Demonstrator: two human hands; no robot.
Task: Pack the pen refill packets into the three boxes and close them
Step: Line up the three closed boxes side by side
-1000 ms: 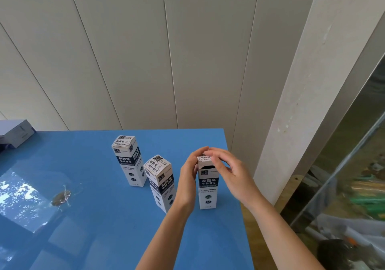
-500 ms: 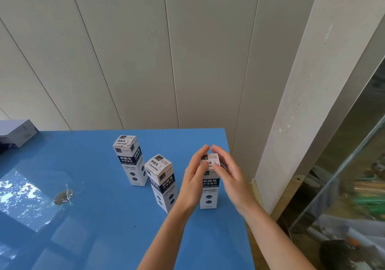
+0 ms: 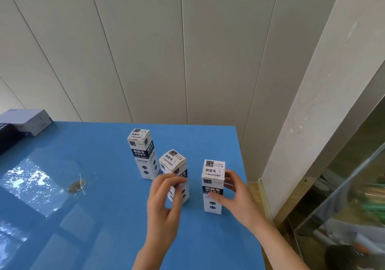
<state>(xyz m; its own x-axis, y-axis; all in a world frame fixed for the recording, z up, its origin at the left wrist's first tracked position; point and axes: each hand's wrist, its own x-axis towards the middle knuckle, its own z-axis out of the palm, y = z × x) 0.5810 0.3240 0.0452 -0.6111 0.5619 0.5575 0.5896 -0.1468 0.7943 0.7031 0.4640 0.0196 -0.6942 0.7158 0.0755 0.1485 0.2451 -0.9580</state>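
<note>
Tipping is your risk: your right hand (image 3: 237, 199) clamps the closed refill box (image 3: 213, 178) near the table (image 3: 229, 238) edge at its 3 o'clock, so a jerky release could topple it off. Your left hand (image 3: 164, 207), loosely curled and empty, could clip the middle box (image 3: 174, 161) at 9 o'clock.

middle box (image 3: 174, 161) partly hidden behind left hand (image 3: 164, 205), grey box (image 3: 31, 119) edge-cropped

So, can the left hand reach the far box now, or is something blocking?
Probably yes. The left hand seems to hold nothing, and the far box stands free; only the middle box is close to the path, so it should pass on that box's left.
</note>
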